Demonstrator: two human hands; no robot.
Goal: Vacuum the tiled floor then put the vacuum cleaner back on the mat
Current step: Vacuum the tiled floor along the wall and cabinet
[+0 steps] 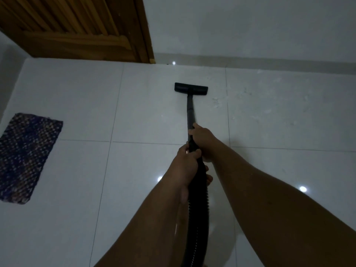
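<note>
**Both hands on wand, nozzle flat on tiles**

Lying at far left on floor [77,170]: mat [27,157], woven, dark blue-purple, rectangular, bare on top, well apart from vacuum parts. Standing behind it at upper left: wooden door [77,27], bottom edge meeting tiles.

Gripping centre of frame: left hand [185,162], closed around wand [190,112] where rigid tube joins ribbed hose [198,199], fingers wrapped over top. Gripping just ahead and to the right: right hand [203,140], also closed around wand, higher up the tube, touching left hand. Both bare forearms reaching in from bottom edge.

Running from hands away toward wall [250,26]: wand, black, tilted down. Sitting flat on white tile at its end: nozzle [191,87], wide black head, near skirting, to the right of door. Trailing down between forearms and out of frame at bottom: hose. Vacuum body not visible.

Showing right of nozzle: pale dusty specks [217,102] scattered over tiles. Glinting on glossy floor: small light reflections.
</note>
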